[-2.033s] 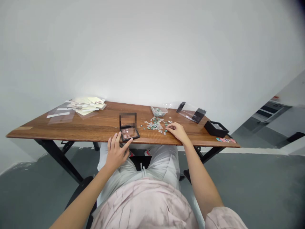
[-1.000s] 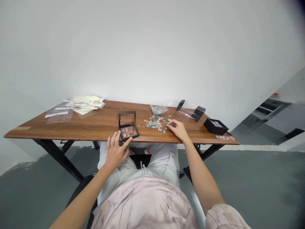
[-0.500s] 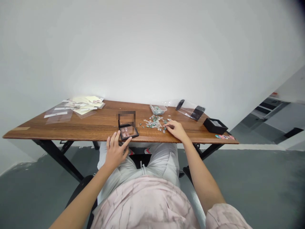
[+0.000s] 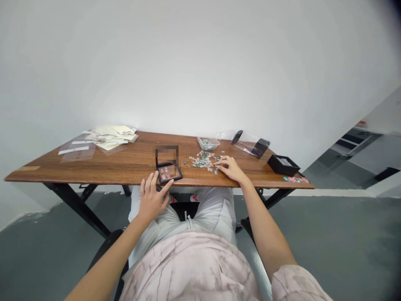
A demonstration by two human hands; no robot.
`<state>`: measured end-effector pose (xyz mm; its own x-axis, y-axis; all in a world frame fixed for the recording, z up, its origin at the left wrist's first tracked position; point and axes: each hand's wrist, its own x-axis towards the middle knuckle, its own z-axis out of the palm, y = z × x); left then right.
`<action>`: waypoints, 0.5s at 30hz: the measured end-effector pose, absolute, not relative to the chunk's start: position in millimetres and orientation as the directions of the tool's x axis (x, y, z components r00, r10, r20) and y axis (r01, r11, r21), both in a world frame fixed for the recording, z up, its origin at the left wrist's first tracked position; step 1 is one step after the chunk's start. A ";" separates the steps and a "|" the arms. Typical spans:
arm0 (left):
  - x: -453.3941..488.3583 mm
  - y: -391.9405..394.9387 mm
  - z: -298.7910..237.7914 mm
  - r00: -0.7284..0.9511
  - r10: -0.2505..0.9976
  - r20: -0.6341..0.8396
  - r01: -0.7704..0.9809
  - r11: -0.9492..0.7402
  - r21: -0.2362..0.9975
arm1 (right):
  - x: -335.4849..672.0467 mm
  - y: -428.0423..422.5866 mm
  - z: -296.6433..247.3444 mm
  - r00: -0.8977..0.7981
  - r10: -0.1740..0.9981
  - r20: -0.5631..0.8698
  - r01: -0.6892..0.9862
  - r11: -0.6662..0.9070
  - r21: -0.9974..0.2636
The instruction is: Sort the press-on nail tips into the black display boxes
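Note:
My left hand [image 4: 153, 195] lies at the table's front edge with fingers spread. Its forefinger and thumb touch the near side of a small black case [image 4: 170, 174]. The case stands open, its mirrored lid upright and blurred out, and several pale, shiny pieces lie in its base. My right hand [image 4: 231, 169] is over the right side of a loose pile of small clear, white and green stone chips [image 4: 203, 161]. Its fingertips are brought together low at the pile's edge; whatever is between them is too small to make out.
Behind the pile stands a clear plastic tub [image 4: 208, 144] holding more chips. Right of it is a clear package with black ends [image 4: 260, 148], then a black box [image 4: 283, 164] and colourful round stickers [image 4: 296, 179]. Cards and clear sleeves [image 4: 109, 137] are heaped at the left.
My right hand has shifted slightly up and left at the pile's edge, its fingers a little more bent. My left hand and the black case have stayed put.

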<state>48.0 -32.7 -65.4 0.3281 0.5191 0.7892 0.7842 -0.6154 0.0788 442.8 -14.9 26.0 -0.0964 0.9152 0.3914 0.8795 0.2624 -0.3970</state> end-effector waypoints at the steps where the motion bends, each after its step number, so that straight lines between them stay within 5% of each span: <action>1: 47.9 -32.7 -65.5 0.328 0.519 0.789 0.783 -0.617 0.081 | 443.2 -14.2 25.4 -0.094 0.916 0.391 0.878 0.261 -0.400; 15: 47.8 -33.7 -63.7 0.325 0.525 0.786 0.778 -0.621 0.093 | 447.5 -14.9 25.8 0.010 0.893 0.450 0.785 0.272 -0.557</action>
